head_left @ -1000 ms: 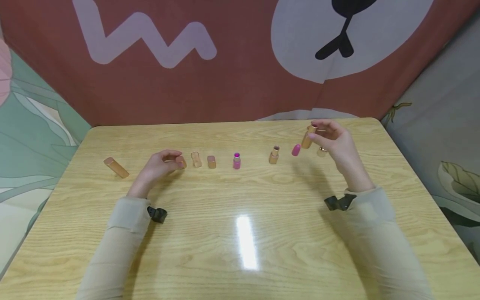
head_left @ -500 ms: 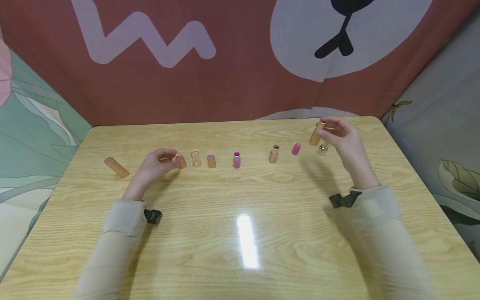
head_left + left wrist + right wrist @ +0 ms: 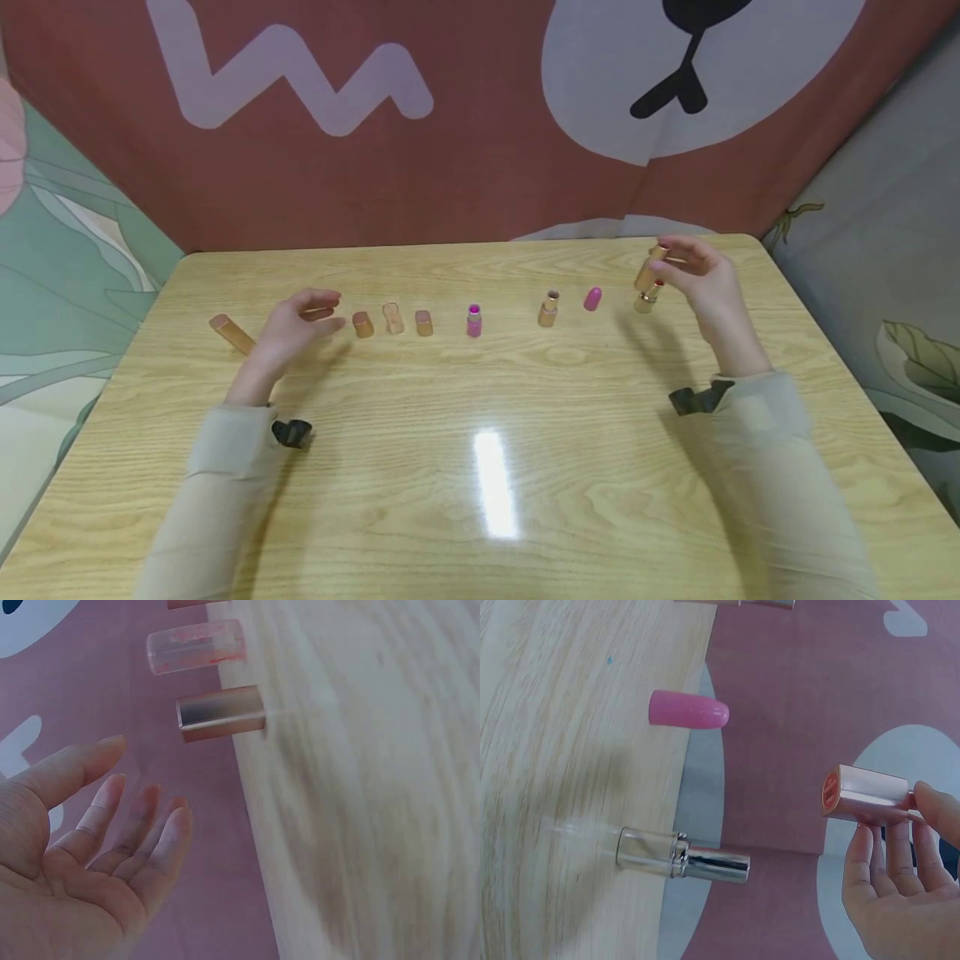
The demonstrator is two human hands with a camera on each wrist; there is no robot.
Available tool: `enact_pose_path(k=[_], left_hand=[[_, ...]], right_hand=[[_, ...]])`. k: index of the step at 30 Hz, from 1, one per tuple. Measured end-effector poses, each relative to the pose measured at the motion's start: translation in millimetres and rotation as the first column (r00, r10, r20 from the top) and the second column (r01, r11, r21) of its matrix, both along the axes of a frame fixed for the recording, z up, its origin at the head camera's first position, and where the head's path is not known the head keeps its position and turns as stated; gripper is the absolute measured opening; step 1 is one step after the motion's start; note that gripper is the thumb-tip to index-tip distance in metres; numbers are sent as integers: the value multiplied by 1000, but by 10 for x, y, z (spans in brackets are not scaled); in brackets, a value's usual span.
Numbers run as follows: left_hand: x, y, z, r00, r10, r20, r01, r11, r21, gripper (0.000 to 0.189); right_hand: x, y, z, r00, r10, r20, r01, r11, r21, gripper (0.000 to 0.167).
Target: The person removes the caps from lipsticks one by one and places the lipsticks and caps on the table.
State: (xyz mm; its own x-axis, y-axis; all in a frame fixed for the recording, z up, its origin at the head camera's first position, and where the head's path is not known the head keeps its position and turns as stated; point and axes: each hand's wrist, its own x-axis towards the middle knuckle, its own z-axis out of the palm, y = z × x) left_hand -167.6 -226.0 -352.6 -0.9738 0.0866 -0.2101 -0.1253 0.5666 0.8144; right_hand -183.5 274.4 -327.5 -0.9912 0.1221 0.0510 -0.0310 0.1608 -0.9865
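My right hand (image 3: 701, 287) pinches a gold lipstick tube (image 3: 866, 793) by its narrower end, above the table. A round orange-red label shows on its base in the right wrist view. Just below it stands a lipstick with a clear base and shiny metal collar (image 3: 652, 851). The upright pink cap (image 3: 686, 710) is to the left of these. My left hand (image 3: 296, 325) hovers with relaxed, spread fingers and holds nothing. A short way right of its fingertips stands a rose-gold cap (image 3: 221, 714), with a clear cap (image 3: 196, 646) beyond it.
Along the same row stand another rose-gold cap (image 3: 423, 323), a magenta lipstick base (image 3: 474, 322) and a gold lipstick base (image 3: 548, 310). A long gold tube (image 3: 232, 333) is at the left, partly behind my left wrist. A red printed cloth (image 3: 480, 183) hangs behind the table (image 3: 420, 467).
My left hand has come away from the rose-gold cap and moved left; the cap stays standing. My right hand has carried the gold lipstick tube rightward, over the clear-based one.
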Motion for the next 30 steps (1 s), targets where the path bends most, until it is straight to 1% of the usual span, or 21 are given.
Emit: enact_pose_path(k=[2, 7, 15, 20, 25, 27, 30], left_hand=[[7, -18, 21, 1000, 7, -6, -7, 1000, 3, 52], [22, -78, 63, 999, 28, -33, -28, 1000, -1, 52], [73, -172, 127, 996, 64, -63, -66, 997, -41, 55], [87, -219, 151, 993, 85, -87, -89, 995, -47, 55], [83, -282, 151, 986, 119, -115, -121, 993, -8, 58], [86, -309, 154, 985, 125, -119, -127, 992, -2, 59], [97, -344, 171, 984, 137, -112, -140, 990, -18, 58]], right_hand=[[-3, 27, -11, 1000, -6, 6, 6, 1000, 5, 29], [-5, 87, -34, 1000, -19, -2, 19, 1000, -22, 27], [-12, 194, -64, 999, -45, -15, 43, 996, -77, 27], [-7, 274, -79, 996, -81, 22, 82, 996, -32, 26], [-7, 340, -99, 992, -114, 55, 114, 993, 18, 25], [-11, 360, -109, 990, -123, 64, 122, 992, 26, 26], [-18, 388, -122, 988, -132, 76, 128, 990, 52, 28]])
